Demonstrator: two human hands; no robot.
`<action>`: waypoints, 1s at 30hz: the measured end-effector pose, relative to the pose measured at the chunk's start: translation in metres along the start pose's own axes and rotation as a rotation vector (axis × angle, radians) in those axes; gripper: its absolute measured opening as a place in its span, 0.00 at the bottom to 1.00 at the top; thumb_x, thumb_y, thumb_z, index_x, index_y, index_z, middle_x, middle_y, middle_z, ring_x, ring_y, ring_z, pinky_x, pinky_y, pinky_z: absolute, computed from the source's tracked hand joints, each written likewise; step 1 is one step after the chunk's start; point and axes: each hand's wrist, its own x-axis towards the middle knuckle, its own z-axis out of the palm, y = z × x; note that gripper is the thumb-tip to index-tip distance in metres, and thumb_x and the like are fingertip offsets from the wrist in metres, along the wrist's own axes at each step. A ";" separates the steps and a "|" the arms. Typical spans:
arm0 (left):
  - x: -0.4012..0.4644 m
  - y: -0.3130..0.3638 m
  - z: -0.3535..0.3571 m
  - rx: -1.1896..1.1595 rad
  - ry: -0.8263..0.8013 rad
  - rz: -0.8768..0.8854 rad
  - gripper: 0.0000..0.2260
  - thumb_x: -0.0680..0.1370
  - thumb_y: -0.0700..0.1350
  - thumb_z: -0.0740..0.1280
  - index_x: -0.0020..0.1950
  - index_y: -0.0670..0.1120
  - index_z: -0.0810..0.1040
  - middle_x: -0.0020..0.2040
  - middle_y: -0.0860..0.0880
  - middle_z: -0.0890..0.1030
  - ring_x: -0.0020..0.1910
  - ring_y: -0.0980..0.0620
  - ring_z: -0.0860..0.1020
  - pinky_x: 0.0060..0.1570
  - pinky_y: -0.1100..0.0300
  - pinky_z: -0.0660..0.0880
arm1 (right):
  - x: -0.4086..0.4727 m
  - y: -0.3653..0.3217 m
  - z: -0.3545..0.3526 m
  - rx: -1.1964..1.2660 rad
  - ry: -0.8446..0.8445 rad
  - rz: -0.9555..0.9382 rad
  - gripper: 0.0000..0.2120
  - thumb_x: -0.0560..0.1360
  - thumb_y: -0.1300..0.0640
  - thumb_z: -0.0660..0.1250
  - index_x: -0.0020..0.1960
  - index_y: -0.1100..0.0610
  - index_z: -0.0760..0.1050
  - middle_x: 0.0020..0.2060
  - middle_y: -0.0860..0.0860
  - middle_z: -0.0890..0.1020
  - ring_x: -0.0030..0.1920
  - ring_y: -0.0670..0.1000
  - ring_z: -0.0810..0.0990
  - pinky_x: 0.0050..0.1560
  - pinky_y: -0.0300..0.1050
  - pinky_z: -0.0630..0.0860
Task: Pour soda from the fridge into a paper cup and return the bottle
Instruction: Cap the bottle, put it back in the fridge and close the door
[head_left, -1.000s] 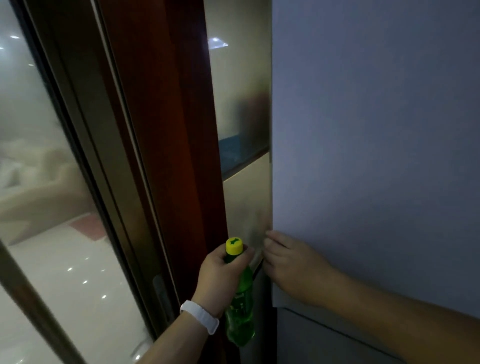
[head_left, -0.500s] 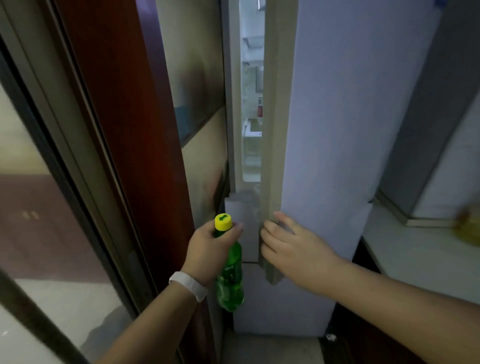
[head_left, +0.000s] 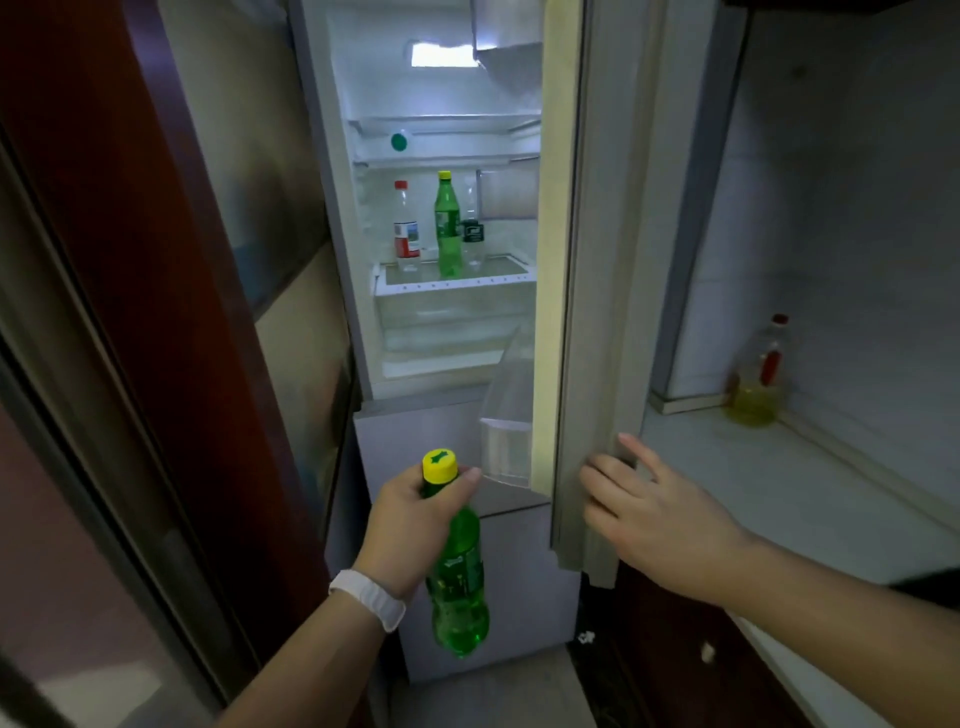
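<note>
My left hand (head_left: 410, 525) grips a green soda bottle (head_left: 460, 587) by its neck, just under the yellow cap; the bottle hangs upright in front of the fridge's lower drawer. My right hand (head_left: 649, 514) touches the edge of the fridge door (head_left: 597, 260) with fingers spread, and the door stands open. Inside the lit fridge, a glass shelf (head_left: 514, 267) carries a second green bottle (head_left: 448, 228), a clear bottle with a red cap (head_left: 405, 228) and a small dark-labelled bottle (head_left: 472, 236). No paper cup is in view.
A white counter (head_left: 779, 493) runs along the right, with an oil bottle (head_left: 758, 379) in its back corner. A dark wooden frame (head_left: 171, 260) with glass panels stands close on the left. Door bins (head_left: 506, 447) jut from the door's inside.
The fridge door has swung from nearly closed to wide open under my right hand, showing the lit shelves. My left hand keeps the green bottle. The view has pulled back and to the right.
</note>
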 end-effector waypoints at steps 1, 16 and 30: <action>-0.002 0.001 0.007 -0.011 -0.010 -0.003 0.02 0.74 0.43 0.75 0.41 0.46 0.85 0.33 0.55 0.82 0.32 0.62 0.78 0.33 0.71 0.73 | -0.010 0.005 0.001 0.001 -0.008 0.018 0.15 0.66 0.56 0.71 0.52 0.57 0.79 0.59 0.61 0.76 0.64 0.62 0.70 0.72 0.63 0.47; -0.017 0.030 0.122 -0.008 -0.130 -0.008 0.02 0.74 0.43 0.74 0.43 0.46 0.85 0.34 0.52 0.84 0.33 0.60 0.80 0.34 0.67 0.76 | -0.113 0.053 0.022 0.093 0.043 0.436 0.32 0.64 0.55 0.74 0.66 0.58 0.71 0.69 0.62 0.66 0.67 0.65 0.66 0.69 0.65 0.60; -0.022 0.036 0.217 0.016 -0.155 0.026 0.02 0.74 0.43 0.74 0.41 0.46 0.85 0.32 0.53 0.84 0.32 0.61 0.80 0.32 0.68 0.75 | -0.173 0.116 0.082 0.152 0.005 0.609 0.35 0.63 0.52 0.76 0.68 0.57 0.71 0.74 0.62 0.57 0.71 0.68 0.58 0.70 0.66 0.53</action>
